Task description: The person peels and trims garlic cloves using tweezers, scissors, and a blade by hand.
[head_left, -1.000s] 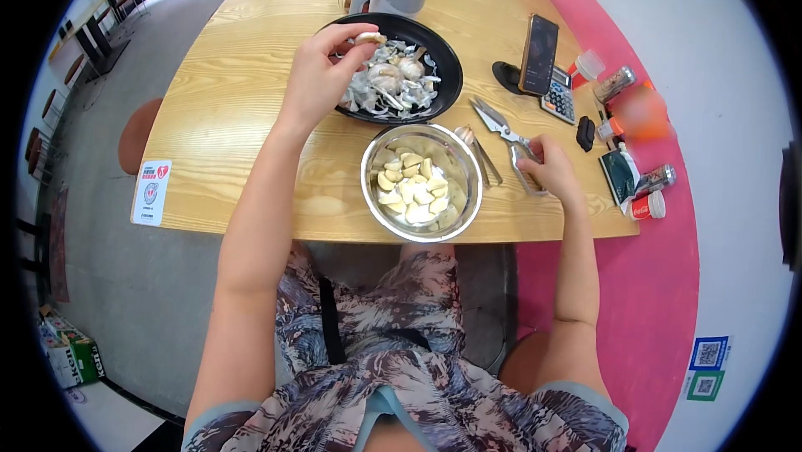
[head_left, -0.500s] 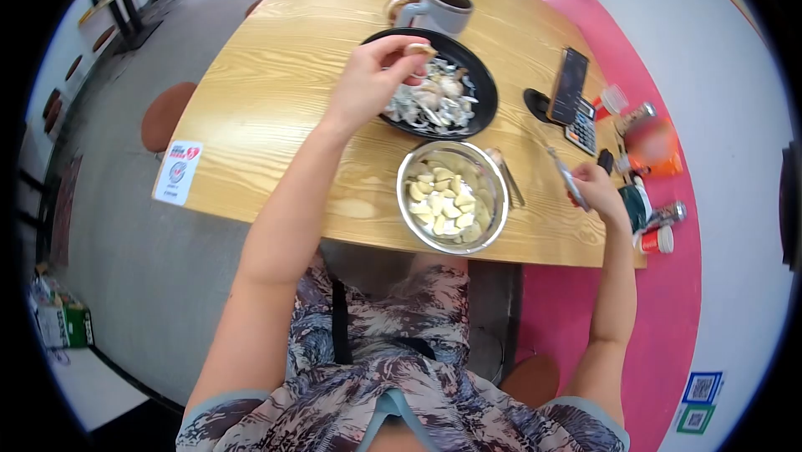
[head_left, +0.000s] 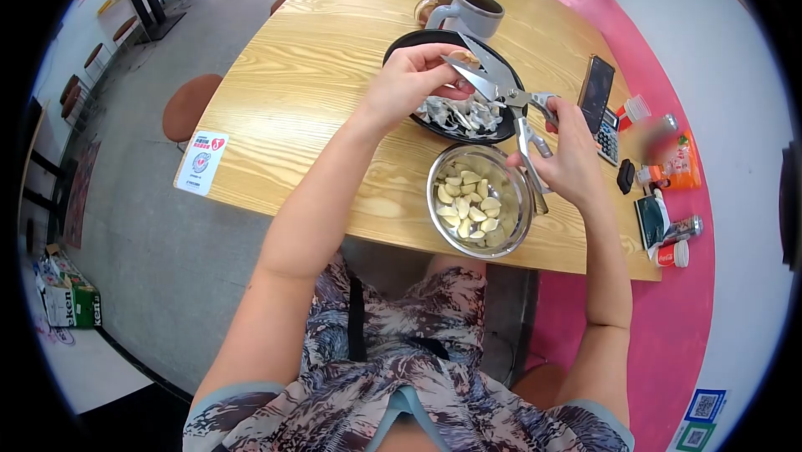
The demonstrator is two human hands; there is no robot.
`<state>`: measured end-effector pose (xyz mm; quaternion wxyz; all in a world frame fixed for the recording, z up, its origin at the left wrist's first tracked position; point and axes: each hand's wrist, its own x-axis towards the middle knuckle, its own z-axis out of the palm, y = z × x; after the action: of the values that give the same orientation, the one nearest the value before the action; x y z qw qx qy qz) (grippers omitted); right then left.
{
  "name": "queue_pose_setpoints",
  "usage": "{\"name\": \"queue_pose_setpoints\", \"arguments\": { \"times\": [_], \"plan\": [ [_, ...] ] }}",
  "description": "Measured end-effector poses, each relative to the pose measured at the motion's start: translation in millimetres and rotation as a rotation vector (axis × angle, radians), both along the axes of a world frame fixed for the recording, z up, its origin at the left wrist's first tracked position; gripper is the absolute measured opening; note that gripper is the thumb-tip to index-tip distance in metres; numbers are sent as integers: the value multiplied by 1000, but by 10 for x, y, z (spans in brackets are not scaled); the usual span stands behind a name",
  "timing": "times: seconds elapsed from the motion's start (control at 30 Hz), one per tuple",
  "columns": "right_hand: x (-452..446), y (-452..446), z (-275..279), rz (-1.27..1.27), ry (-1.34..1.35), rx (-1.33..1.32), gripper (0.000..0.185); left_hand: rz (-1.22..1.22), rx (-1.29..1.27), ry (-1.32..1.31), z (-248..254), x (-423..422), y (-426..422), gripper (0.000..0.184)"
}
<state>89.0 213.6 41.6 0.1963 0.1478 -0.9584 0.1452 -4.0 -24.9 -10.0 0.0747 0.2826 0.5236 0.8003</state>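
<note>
Pinching a clove (head_left: pixel 465 58) between thumb and fingertips, the left hand (head_left: pixel 411 80) holds it above the pan (head_left: pixel 429 37), probably so that any scraps fall among the peels (head_left: pixel 468 116) there. The right hand (head_left: pixel 571 156) grips the scissors (head_left: pixel 515 96) by the handles, blades spread and pointing toward the clove, one of them crossing in front of the left fingers; whether it touches them cannot be told. Peeled cloves (head_left: pixel 469 211) lie in the bowl (head_left: pixel 511 195), on the counter (head_left: pixel 313 84) just nearer the body than the pan, which likely keeps clean pieces apart from waste.
</note>
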Motion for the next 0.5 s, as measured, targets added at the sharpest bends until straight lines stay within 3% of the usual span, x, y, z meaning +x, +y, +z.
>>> {"name": "queue_pose_setpoints", "arguments": {
  "times": [0.23,0.5],
  "plan": [
    [-15,5,50,31,-79,-83,94,-8,10,4,7,27,-3,26],
    [-31,-16,148,47,-229,59,94,-12,-70,59,1,26,-35,26]
  ]
}}
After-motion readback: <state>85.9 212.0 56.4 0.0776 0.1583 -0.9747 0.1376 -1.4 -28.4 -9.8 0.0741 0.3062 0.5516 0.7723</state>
